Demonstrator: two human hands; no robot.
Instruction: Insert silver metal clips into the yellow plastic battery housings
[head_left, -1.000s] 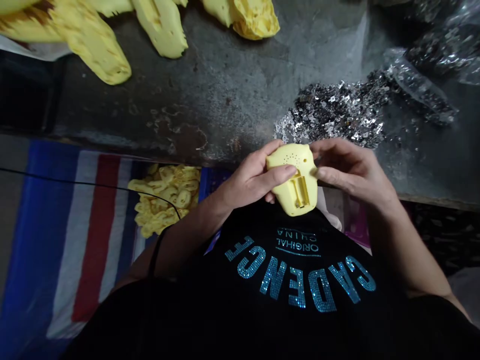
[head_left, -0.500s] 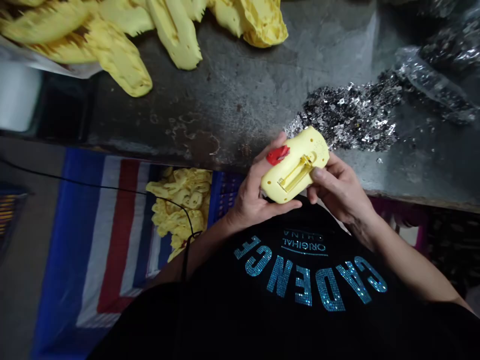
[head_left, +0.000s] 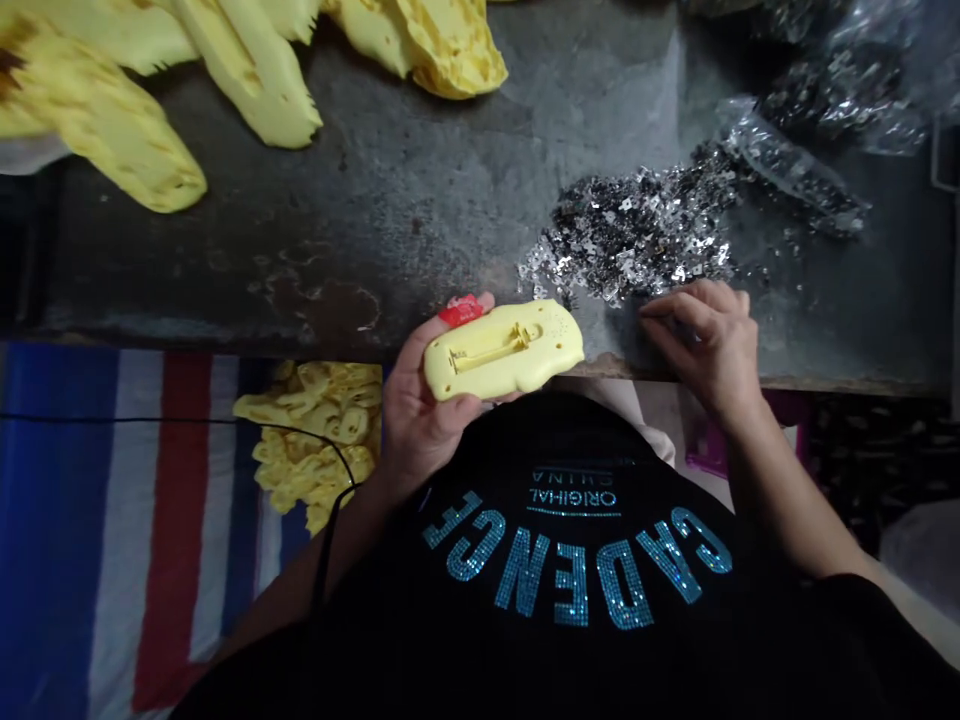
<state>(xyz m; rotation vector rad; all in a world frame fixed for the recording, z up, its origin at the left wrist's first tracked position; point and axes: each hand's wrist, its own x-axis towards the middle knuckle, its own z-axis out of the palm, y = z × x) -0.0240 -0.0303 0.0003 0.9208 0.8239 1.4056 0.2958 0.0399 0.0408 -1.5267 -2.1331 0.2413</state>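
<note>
My left hand point(head_left: 424, 405) holds a yellow plastic shell point(head_left: 504, 350) near the table's front edge. The shell has a long open slot with small metal parts at its left end, and several small holes. Red wrapping point(head_left: 461, 311) covers a fingertip of that hand. My right hand point(head_left: 709, 335) is at the table edge beside a heap of small shiny metal pieces point(head_left: 637, 230), its thumb and index finger brought together. Whatever lies between those fingertips is too small to make out.
More yellow shells point(head_left: 255, 80) lie on the dark table point(head_left: 420, 200) at the back left. Clear plastic bags point(head_left: 795, 170) are at the back right. Below the table sit a pile of yellow parts point(head_left: 322, 440), striped cloth point(head_left: 180, 520) and a black cable point(head_left: 285, 428).
My right hand has let go of the shell and moved right, to the edge of the metal heap. My left hand and the shell have shifted left, and the shell lies more level. The view has shifted.
</note>
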